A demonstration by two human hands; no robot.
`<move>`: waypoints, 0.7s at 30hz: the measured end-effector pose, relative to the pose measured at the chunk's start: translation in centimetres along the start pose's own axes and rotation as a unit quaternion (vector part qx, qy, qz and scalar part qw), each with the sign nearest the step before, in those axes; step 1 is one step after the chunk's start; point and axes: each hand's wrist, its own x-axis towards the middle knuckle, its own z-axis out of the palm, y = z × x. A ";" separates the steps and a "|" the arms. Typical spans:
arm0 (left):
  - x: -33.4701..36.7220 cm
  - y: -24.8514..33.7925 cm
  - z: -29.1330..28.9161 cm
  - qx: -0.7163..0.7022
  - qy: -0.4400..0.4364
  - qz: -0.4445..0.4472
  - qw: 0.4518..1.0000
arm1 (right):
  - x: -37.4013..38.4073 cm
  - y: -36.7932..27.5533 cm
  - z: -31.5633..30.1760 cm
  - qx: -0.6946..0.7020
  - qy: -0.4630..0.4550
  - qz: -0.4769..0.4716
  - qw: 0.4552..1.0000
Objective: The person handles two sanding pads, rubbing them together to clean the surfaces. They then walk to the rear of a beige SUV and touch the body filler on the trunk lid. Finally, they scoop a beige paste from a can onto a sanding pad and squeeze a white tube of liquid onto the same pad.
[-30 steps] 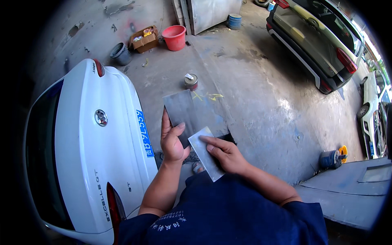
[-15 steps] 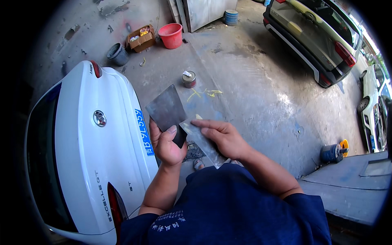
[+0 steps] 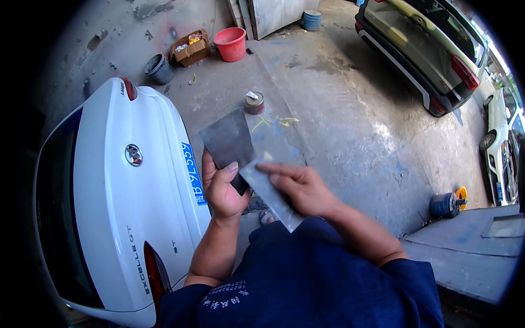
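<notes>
Work seems to be at a two-handed step: near the white car (image 3: 104,218), the left hand (image 3: 223,190) clasps a dark plate (image 3: 227,136); the right hand (image 3: 307,191) pinches a paler plate (image 3: 268,198) overlapping it in view, contact unclear. Shifting either likely calls for firm, level grips. Beyond, a cardboard box (image 3: 191,56) holds small packets (image 3: 194,39); contents of the red bucket (image 3: 231,50) and dark bucket (image 3: 164,75) can't be made out.

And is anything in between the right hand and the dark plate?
Yes, the pale plate that the right hand holds: its upper end lies between that hand and the dark plate. Nothing else shows there.
</notes>
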 end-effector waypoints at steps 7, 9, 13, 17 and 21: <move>1.0 0.7 -1.0 -0.078 -0.046 -0.068 0.994 | -0.7 0.1 0.6 -0.161 0.030 -0.118 0.979; 0.6 -0.3 -0.7 -0.066 -0.033 -0.093 0.993 | -0.3 0.2 -0.4 -0.149 0.045 -0.100 0.983; 0.2 0.3 -1.4 -0.044 -0.022 -0.145 0.988 | 2.6 -2.1 -3.4 -0.125 0.083 -0.119 0.981; 1.0 1.2 -1.7 -0.084 -0.032 -0.160 0.983 | 0.4 -0.1 -2.0 -0.174 0.061 -0.125 0.975; 0.3 -0.2 -1.4 -0.053 -0.082 -0.138 0.986 | 0.9 0.9 0.2 -0.033 -0.004 -0.088 0.996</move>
